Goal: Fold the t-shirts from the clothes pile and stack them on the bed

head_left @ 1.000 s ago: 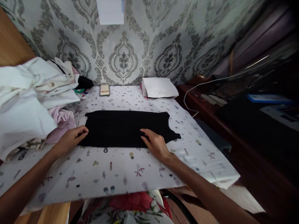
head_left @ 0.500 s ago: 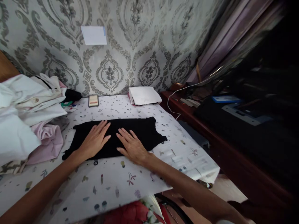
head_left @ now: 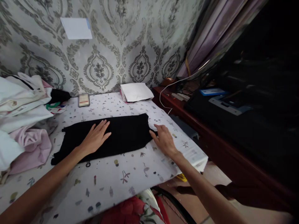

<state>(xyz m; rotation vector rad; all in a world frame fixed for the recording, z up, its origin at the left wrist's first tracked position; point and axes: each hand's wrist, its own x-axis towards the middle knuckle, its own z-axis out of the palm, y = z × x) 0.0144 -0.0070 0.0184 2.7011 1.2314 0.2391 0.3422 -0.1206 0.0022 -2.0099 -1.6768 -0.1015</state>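
Observation:
A black garment (head_left: 126,132) lies flat and stretched out sideways on the patterned white cloth (head_left: 105,183) that covers the table. My left hand (head_left: 95,138) rests palm down on its left half, fingers spread. At the garment's right end is my right hand (head_left: 164,140), its thumb and fingertips around the narrow black tip that sticks out there. The fingers are apart at their ends, and whether they pinch the fabric is too small to tell.
Piled clothes, white (head_left: 21,102) and pink (head_left: 32,144), lie at the left. Against the wall are a small card (head_left: 83,100) and a folded white item (head_left: 136,92). A dark red desk (head_left: 210,133) with a white cable (head_left: 161,99) stands at the right.
My right hand has moved right, off the middle of the garment to its right end. My left hand still lies on the fabric. The view has shifted slightly to the right.

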